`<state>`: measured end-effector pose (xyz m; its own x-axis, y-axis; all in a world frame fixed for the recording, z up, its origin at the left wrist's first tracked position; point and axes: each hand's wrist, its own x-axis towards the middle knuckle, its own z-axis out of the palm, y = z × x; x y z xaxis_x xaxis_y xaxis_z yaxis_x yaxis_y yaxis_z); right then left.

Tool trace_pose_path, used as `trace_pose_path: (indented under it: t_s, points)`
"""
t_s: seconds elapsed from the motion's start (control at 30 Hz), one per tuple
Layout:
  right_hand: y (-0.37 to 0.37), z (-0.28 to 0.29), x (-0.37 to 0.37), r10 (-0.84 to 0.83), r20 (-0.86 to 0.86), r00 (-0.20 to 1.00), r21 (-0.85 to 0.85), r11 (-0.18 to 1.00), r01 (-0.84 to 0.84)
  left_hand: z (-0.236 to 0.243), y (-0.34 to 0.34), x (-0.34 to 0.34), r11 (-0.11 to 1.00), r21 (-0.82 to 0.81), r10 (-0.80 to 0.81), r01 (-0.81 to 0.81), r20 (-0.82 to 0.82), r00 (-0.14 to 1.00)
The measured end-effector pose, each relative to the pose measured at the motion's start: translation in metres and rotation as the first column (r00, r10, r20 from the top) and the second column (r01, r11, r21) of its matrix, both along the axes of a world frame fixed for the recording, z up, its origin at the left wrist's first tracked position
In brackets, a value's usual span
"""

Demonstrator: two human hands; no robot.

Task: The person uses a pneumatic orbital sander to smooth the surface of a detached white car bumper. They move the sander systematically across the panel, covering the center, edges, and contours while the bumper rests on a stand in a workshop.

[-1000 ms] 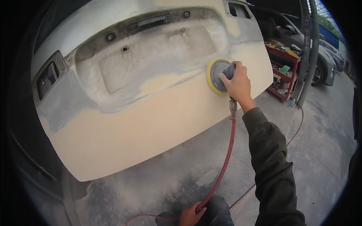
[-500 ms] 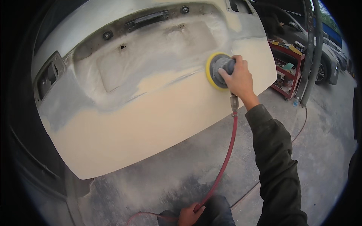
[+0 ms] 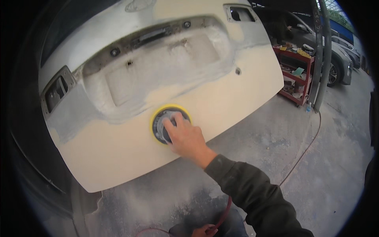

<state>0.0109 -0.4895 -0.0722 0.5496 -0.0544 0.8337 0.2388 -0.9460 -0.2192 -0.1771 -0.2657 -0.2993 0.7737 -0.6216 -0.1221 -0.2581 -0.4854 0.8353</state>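
Forearm (image 3: 241, 179) angled up-left, right hand (image 3: 186, 136) atop sander (image 3: 159, 127), fingers (image 3: 178, 118) curled

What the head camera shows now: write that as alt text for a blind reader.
A person's right hand holds a round, yellow-rimmed sander on a patchy beige car tailgate. Low down, the left hand grips a red hose; a red cart stands at right.

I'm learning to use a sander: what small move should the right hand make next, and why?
Perhaps the right hand should slide the sander slightly up the panel, toward the grey streaks: its yellow-rimmed pad appears to rest on cream surface just below them, and the left hand holds the red hose lower down.
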Motion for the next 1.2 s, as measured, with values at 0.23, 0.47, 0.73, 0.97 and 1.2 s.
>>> trace_pose_path:
  t_s: [0.23, 0.47, 0.73, 0.97, 1.2]
  points:
    - [-0.108, 0.010, -0.023, -0.267, -0.028, 0.963, 0.243, 0.933, 0.266, 0.005, -0.030, -0.002, 0.991, 0.132, -0.025, 0.029, -0.030, 0.999]
    - [-0.139, -0.010, -0.024, -0.384, -0.026, 0.923, 0.367, 0.855, 0.366, -0.007, -0.012, -0.006, 0.998, -0.017, 0.059, -0.061, -0.105, 0.993]
    - [0.012, -0.023, -0.004, -0.098, -0.062, 0.993, 0.046, 0.994, 0.101, -0.025, 0.024, -0.024, 0.999, -0.022, 0.035, -0.034, 0.030, 0.999]
    - [-0.056, -0.030, -0.024, -0.165, -0.006, 0.986, 0.231, 0.959, 0.162, -0.011, 0.006, -0.022, 0.997, -0.065, 0.040, -0.041, -0.014, 0.999]
    - [-0.137, -0.028, -0.022, -0.432, 0.050, 0.900, 0.404, 0.833, 0.377, 0.018, 0.013, -0.019, 0.983, -0.035, 0.181, -0.182, -0.015, 0.983]
